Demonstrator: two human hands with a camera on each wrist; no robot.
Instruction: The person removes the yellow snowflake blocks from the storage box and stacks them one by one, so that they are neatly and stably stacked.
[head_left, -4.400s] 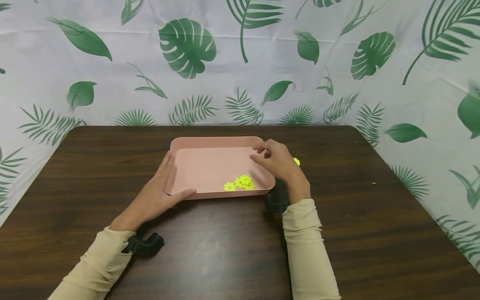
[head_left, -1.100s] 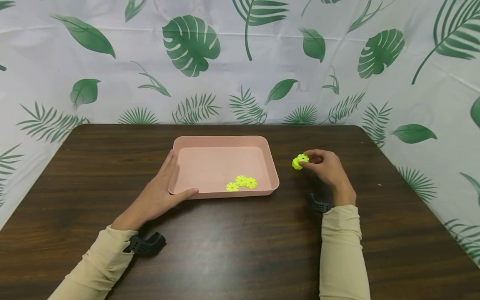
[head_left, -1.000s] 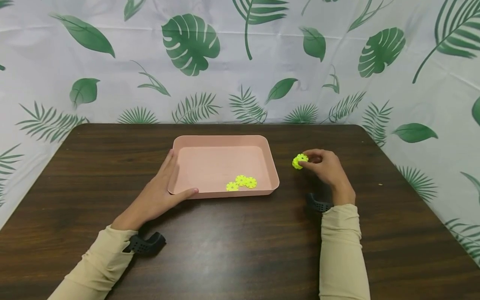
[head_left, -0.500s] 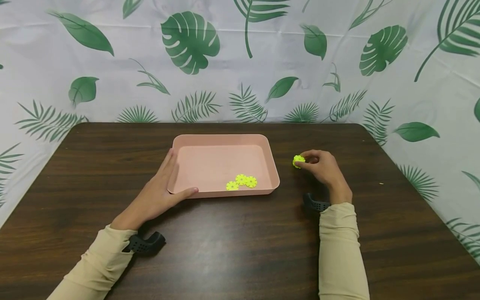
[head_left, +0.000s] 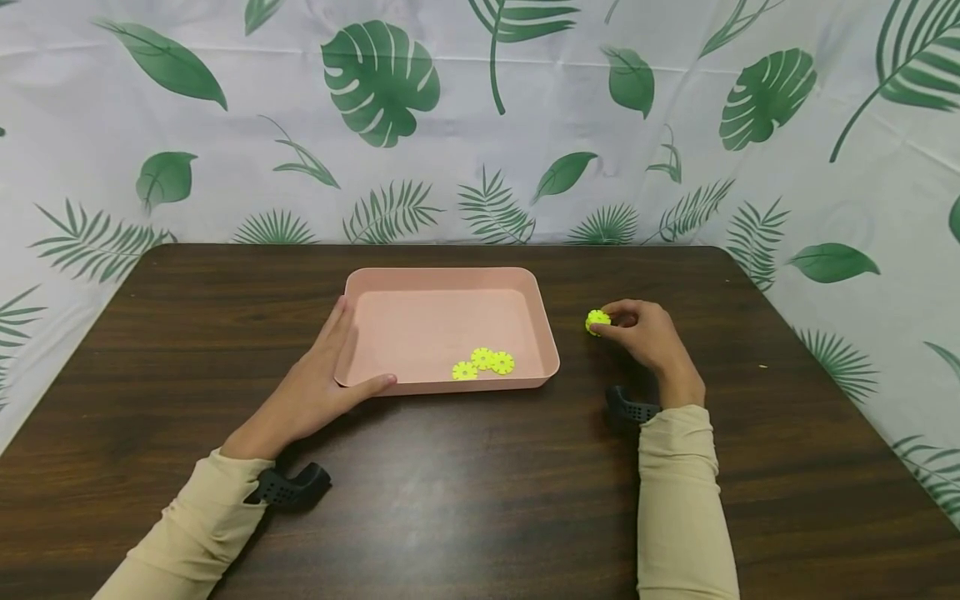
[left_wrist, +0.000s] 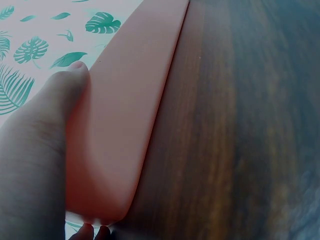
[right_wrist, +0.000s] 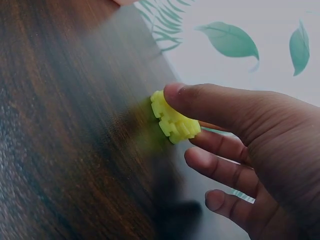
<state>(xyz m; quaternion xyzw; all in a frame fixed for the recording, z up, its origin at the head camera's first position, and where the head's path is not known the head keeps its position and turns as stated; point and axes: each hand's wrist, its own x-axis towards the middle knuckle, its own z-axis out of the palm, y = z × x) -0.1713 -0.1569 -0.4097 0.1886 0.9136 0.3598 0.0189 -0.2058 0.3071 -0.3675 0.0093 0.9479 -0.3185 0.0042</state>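
Note:
A shallow pink tray [head_left: 442,333] stands on the table. My left hand [head_left: 303,396] rests on its near left corner, fingers along the left wall and thumb along the front wall; the left wrist view shows the thumb [left_wrist: 75,85] on the outer wall. Three yellow notched discs [head_left: 483,360] lie inside near the front wall. Right of the tray, my right hand [head_left: 648,342] pinches a small stack of yellow notched discs [right_wrist: 172,120] between thumb and a finger; the other fingers are loosely bent. Whether the stack touches the table cannot be told.
The dark wooden table [head_left: 450,500] ends at a back edge behind the tray. Beyond it hangs a white cloth [head_left: 480,150] printed with green leaves. A black wrist strap [head_left: 288,487] juts out below the left wrist; another is on the right wrist.
My right hand has moved from over the tray to the table on the right. The discs there, offset about a second ago, now sit together as one stack. My left hand has stayed put.

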